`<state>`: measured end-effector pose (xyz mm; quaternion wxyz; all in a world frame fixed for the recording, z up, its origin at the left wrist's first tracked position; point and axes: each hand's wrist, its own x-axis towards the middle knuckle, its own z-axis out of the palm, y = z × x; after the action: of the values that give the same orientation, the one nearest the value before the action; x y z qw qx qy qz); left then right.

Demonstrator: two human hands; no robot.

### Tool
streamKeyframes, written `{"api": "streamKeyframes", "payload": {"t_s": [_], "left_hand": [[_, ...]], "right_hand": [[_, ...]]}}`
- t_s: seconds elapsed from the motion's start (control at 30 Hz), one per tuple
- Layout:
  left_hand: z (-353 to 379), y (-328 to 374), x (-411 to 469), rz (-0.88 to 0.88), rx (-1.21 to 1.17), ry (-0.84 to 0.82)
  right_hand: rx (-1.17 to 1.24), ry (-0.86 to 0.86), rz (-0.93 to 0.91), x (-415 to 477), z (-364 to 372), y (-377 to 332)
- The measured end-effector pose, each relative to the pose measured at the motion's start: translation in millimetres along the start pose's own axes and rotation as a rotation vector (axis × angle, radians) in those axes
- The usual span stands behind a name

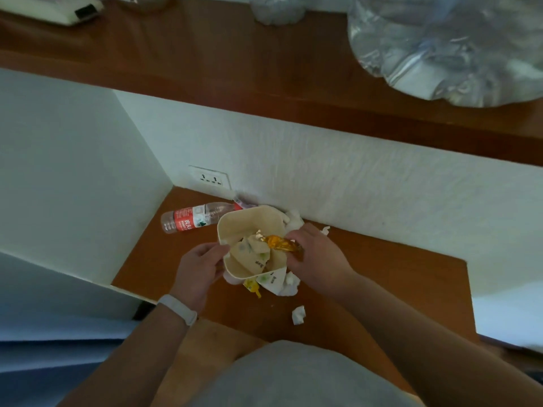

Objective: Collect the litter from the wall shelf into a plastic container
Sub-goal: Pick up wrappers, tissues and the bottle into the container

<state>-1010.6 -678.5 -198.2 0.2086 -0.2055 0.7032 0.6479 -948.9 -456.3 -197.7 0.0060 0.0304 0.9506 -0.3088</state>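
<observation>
A cream plastic container [249,223] stands tilted on the lower wooden shelf [382,277], with paper wrappers inside. My left hand [199,268] grips its near left rim. My right hand [316,254] holds an orange shiny wrapper [279,242] over the container's opening. An empty plastic bottle [191,220] with a red label lies on its side behind the container, near the wall. White crumpled tissue [293,220] sits by the wall, more tissue [289,286] and a yellow wrapper [252,287] lie under the container's near edge, and a small tissue scrap [298,315] lies closer to me.
A wall socket [210,179] sits above the shelf's back left corner. The upper wooden shelf [176,54] carries a large clear plastic bag [446,45], a smaller clear plastic item [277,10] and a white object [53,8]. White walls enclose the lower shelf on its left and back.
</observation>
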Motion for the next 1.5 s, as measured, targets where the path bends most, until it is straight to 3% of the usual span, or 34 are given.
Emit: {"api": "streamKeyframes", "payload": {"t_s": [0.3, 0.43, 0.67, 0.93, 1.23, 1.5], "left_hand": [[-3, 2, 11, 0.012, 0.034, -0.016], [-5, 3, 15, -0.003, 0.018, 0.033], [-12, 4, 12, -0.030, 0.021, 0.094], [-19, 3, 5, -0.039, 0.022, 0.146], [-19, -4, 1, -0.075, 0.018, 0.162], [-18, -6, -4, -0.054, 0.052, 0.097]], "right_hand": [[0.055, -0.076, 0.015, 8, 7, 15], [0.077, -0.038, 0.115, 17, 8, 41], [-0.154, -0.200, 0.322, 51, 35, 125], [-0.301, -0.283, 0.324, 71, 59, 166], [-0.205, -0.250, 0.240, 55, 65, 143], [0.027, 0.002, 0.147, 35, 38, 61]]}}
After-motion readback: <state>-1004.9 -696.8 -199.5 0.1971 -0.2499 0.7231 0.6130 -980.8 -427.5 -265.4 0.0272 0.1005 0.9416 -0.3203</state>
